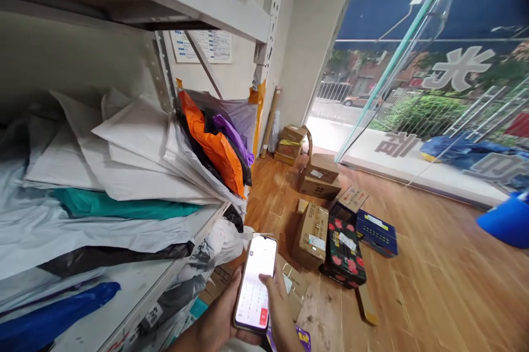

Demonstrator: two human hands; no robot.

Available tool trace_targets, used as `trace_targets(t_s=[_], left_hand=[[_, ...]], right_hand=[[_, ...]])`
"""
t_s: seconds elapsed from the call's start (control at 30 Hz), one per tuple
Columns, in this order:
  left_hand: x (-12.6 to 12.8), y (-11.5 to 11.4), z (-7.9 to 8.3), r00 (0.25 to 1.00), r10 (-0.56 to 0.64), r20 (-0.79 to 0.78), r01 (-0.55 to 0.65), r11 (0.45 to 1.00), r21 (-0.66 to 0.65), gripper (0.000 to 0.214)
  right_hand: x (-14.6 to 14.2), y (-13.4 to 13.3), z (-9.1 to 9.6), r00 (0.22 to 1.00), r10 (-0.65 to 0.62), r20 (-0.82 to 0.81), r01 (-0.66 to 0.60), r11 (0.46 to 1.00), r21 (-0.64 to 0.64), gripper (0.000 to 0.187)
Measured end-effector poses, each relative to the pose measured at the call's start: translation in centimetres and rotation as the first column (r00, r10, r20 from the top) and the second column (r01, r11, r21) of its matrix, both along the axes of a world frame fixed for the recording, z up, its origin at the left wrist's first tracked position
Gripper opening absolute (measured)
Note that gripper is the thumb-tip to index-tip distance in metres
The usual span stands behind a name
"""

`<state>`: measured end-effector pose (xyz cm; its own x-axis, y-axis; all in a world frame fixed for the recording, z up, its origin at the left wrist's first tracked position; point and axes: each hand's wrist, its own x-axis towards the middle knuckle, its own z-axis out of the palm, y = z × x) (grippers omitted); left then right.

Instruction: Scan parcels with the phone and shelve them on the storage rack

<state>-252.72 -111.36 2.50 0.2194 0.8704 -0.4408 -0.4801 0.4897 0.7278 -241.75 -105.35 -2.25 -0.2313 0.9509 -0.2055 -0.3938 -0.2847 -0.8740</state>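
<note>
A lit smartphone (257, 280) is held upright at the bottom middle, its screen facing me and showing a white page with a red button at the lower right. My left hand (225, 310) grips it along the left edge and underneath. Around the right edge sits my right hand (278, 305), with its thumb over the middle of the screen; its other fingers are hidden behind the phone. Just left of the hands, parcels in grey and white bags (221, 244) lie under the shelf.
A metal shelf (136, 297) at left bears white mailers (136, 131), a teal bag (124, 203) and an orange bag (212, 142). Cardboard boxes (312, 231), a black-red box (345, 253) and a navy box (376, 231) stand on the wooden floor. Glass doors (372, 82) are at right.
</note>
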Motion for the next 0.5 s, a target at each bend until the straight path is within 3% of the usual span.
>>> trace_targets(t_s=[0.13, 0.37, 0.5], left_hand=[[-0.6, -0.9, 0.1, 0.999, 0.025, -0.023, -0.024, 0.999, 0.03, 0.095], [-1.1, -0.9, -1.7, 0.997, 0.068, -0.026, -0.068, 0.997, 0.036, 0.092], [-1.5, -0.6, -1.6, 0.997, 0.072, -0.003, -0.071, 0.995, 0.064, 0.09]], right_hand=[[-0.7, -0.8, -0.7, 0.999, -0.036, 0.026, 0.036, 0.999, 0.011, 0.068], [-1.8, -0.9, 0.5, 1.0, -0.023, 0.005, 0.023, 1.0, 0.007, 0.067], [-1.8, -0.8, 0.4, 0.999, 0.001, -0.039, -0.001, 1.0, 0.003, 0.069]])
